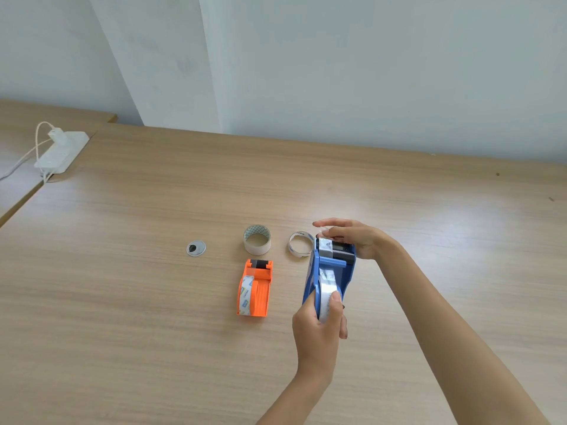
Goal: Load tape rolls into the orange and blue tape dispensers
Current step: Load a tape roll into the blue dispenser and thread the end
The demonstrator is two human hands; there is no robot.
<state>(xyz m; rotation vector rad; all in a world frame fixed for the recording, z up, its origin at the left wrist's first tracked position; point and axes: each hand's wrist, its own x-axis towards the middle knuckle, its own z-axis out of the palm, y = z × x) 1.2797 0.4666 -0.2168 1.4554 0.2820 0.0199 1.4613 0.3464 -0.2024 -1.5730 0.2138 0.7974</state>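
The blue tape dispenser (343, 271) stands on the wooden table (122, 271) with a clear tape roll (325, 294) seated in it. My left hand (319, 329) grips the dispenser's near end, thumb pressed on the roll. My right hand (352, 237) pinches the tape's free end at the cutter end. To the left lies the orange dispenser (257, 289), a clear roll (246, 294) in its left side, untouched. Two empty cores sit beyond: a wide cardboard one (257, 240) and a thin white ring (300, 244).
A round metal cable grommet (196, 248) is set in the table at the left. A white power strip (61, 151) with a plug and cords lies at the far left corner, by the seam with a second desk. A pale wall runs behind.
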